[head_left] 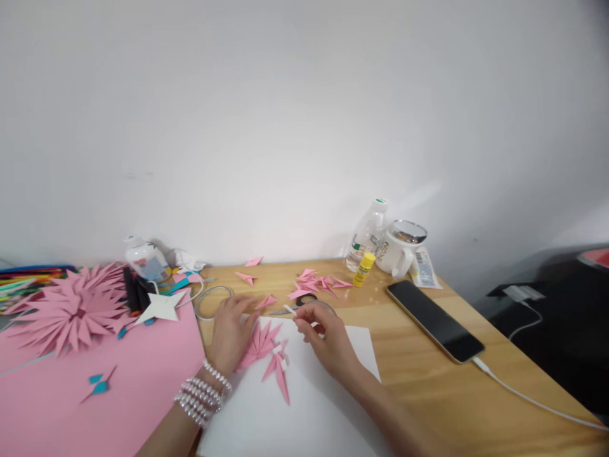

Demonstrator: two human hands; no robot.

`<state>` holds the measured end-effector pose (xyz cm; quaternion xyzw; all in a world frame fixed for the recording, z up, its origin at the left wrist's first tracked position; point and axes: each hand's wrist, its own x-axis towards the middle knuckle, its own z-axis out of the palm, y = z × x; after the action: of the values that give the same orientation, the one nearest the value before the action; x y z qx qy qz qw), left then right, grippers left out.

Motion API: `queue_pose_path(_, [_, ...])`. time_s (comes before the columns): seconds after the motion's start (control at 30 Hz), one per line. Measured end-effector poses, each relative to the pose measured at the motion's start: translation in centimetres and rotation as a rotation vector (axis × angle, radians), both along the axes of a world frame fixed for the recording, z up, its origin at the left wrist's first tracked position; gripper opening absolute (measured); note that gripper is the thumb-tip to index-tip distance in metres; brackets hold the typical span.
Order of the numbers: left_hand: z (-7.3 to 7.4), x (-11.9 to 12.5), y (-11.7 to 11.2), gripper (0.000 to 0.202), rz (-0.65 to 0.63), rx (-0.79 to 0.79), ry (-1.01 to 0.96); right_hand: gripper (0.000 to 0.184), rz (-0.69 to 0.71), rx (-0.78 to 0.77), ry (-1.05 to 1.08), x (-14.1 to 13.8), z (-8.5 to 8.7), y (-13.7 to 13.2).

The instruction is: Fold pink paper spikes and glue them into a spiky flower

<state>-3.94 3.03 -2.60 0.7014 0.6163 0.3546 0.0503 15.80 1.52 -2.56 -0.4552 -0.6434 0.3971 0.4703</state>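
My left hand lies fingers-down on a partly built pink paper flower that rests on a white sheet; pearl bracelets circle that wrist. My right hand pinches a small white strip, perhaps tape, between thumb and fingertips just right of the flower. A loose pink folded petal with a white bit on it lies below the flower. Scissors lie just beyond my right hand.
A pile of pink folded petals, a yellow glue stick, a water bottle and a white mug stand at the back. A phone on a cable lies right. A big pink paper flower and pink sheet lie left.
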Motion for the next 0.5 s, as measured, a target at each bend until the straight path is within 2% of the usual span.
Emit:
queue_pose_path(0.1, [-0.2, -0.2, 0.2, 0.019, -0.022, -0.026, 0.051, 0.007, 0.006, -0.001, 0.007, 0.0, 0.0, -0.1])
queue_pose_path(0.2, [0.2, -0.5, 0.3, 0.021, 0.021, 0.034, -0.018, 0.007, 0.000, 0.007, 0.008, 0.0, 0.1, 0.0])
queue_pose_path(0.33, [1.2, -0.6, 0.2, 0.026, 0.159, 0.155, -0.087, 0.007, -0.025, 0.009, 0.001, 0.0, 0.1, 0.2])
queue_pose_path(0.5, [3.1, 0.5, -0.6, 0.029, 0.114, 0.159, -0.006, 0.010, -0.071, 0.026, -0.035, -0.1, 0.2, 0.1])
